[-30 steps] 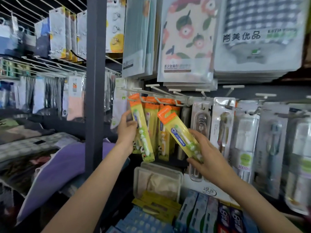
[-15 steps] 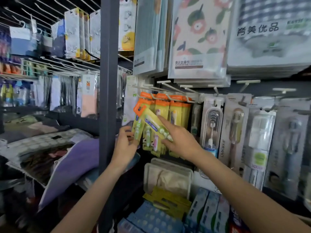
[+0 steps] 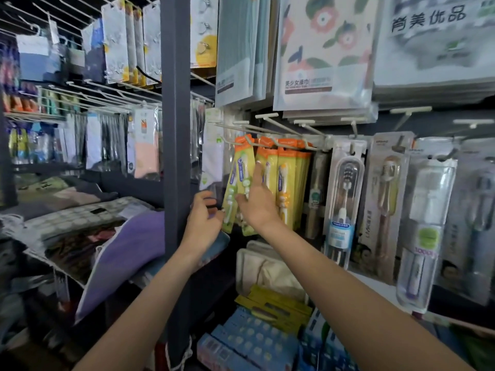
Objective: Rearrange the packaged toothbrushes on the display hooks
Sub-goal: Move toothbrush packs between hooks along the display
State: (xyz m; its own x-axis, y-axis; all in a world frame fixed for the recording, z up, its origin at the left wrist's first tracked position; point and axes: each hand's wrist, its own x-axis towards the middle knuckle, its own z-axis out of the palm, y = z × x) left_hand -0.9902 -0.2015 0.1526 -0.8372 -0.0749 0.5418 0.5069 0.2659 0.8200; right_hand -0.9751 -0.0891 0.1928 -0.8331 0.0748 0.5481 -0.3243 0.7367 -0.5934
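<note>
Dim, even indoor light, brightest on glossy packets at upper right, faint glare on clear blister packs at right, motion blur smearing shelves at left, wide-angle bending at frame edges, lower corners dark and soft.

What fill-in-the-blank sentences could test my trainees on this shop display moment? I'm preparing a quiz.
1. The yellow toothbrush packs with orange tops hang from white wire ____.
2. The right hand rests with straight fingers on a ____ toothbrush pack.
3. The left hand is just right of the dark grey metal ____.
4. The floral-print towel package hangs ____ the toothbrushes.

Missing words: hooks; yellow; post; above
</note>
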